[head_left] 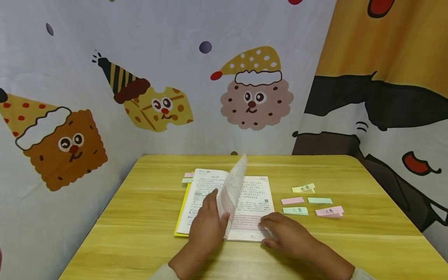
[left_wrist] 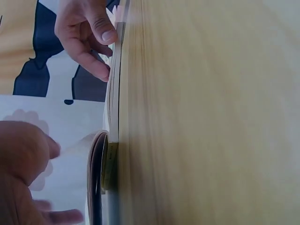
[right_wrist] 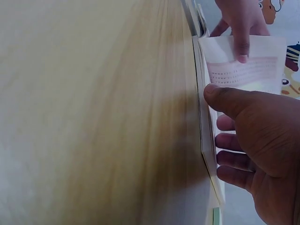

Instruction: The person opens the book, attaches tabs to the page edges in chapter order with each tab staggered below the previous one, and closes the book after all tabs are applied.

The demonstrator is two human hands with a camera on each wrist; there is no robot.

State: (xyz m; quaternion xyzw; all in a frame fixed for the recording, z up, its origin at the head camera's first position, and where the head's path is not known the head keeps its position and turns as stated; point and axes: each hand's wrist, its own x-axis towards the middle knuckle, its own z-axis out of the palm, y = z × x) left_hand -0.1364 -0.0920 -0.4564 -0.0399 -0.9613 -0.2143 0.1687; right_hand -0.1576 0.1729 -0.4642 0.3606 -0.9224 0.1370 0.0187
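An open book with printed text lies on the table, its yellow cover showing along the left edge. One page stands raised near the spine, tilted to the right. My left hand pinches that page low down, with the thumb on its right face and the fingers behind it; the right wrist view shows the thumb over the page. My right hand rests at the book's lower right corner. Its fingers lie over the right page, and its thumb is at the book's edge.
Right of the book lie several paper slips: a yellow one and a pink one with writing, a plain pink one, and green ones. Pink and green tabs stick out at the book's left. A printed cloth hangs behind the table.
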